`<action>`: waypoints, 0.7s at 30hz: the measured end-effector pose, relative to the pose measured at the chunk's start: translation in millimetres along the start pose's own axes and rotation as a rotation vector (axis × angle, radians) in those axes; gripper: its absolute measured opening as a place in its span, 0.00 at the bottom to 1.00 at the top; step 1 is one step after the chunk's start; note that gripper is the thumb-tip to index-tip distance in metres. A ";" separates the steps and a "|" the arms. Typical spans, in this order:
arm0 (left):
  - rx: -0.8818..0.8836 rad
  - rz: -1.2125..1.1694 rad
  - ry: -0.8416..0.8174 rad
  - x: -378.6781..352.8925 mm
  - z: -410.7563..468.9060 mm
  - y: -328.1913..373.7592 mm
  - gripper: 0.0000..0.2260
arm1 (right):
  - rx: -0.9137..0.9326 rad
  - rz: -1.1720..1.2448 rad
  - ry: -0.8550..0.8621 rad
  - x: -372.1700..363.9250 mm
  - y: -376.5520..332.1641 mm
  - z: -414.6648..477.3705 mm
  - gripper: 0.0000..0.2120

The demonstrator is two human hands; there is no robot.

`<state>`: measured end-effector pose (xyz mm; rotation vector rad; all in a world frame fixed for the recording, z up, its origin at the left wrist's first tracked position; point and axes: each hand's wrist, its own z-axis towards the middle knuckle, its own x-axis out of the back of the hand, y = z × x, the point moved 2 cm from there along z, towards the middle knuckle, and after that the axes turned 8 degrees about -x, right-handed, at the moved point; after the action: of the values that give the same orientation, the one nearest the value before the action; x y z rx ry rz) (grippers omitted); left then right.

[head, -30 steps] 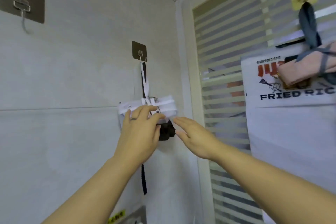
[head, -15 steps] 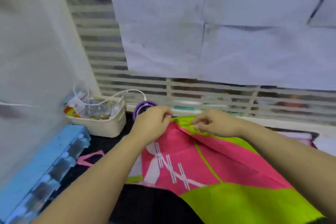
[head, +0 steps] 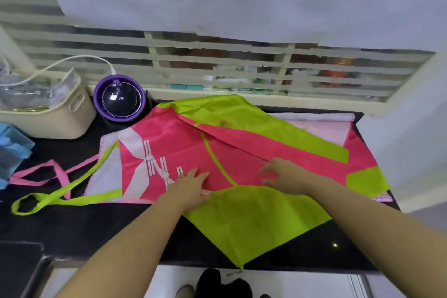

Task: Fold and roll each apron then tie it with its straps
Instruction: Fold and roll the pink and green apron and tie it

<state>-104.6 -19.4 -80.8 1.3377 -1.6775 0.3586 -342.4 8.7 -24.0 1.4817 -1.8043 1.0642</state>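
A pink and lime-green apron [head: 232,152] lies spread on the black counter [head: 96,225], its top edge folded over along a diagonal crease. Its lime neck strap [head: 60,192] loops out to the left. Under it lies a paler pink apron [head: 321,128], whose pink strap [head: 43,174] trails left. My left hand [head: 188,186] presses flat on the pink cloth near the white print. My right hand [head: 283,174] rests on the cloth just right of the green seam, fingers spread and slightly blurred.
A purple round appliance [head: 121,99] stands at the back left beside a beige basket [head: 48,113] with a white cable. A blue object [head: 12,150] sits at the far left. A slatted window backs the counter, and white cloth hangs above.
A second ago my hands were at a white rolled bundle hanging on a wall hook. My view dropped to the counter, and both hands moved from the apron's top edge down onto its middle.
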 end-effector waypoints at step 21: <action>0.015 0.103 0.173 -23.4 10.2 -17.8 0.17 | 0.132 0.179 0.559 28.6 -58.9 122.8 0.11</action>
<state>-94.4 -18.8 -110.2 1.1983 -1.6045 0.5326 -284.5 -114.8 -51.5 0.9642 -1.4992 1.5310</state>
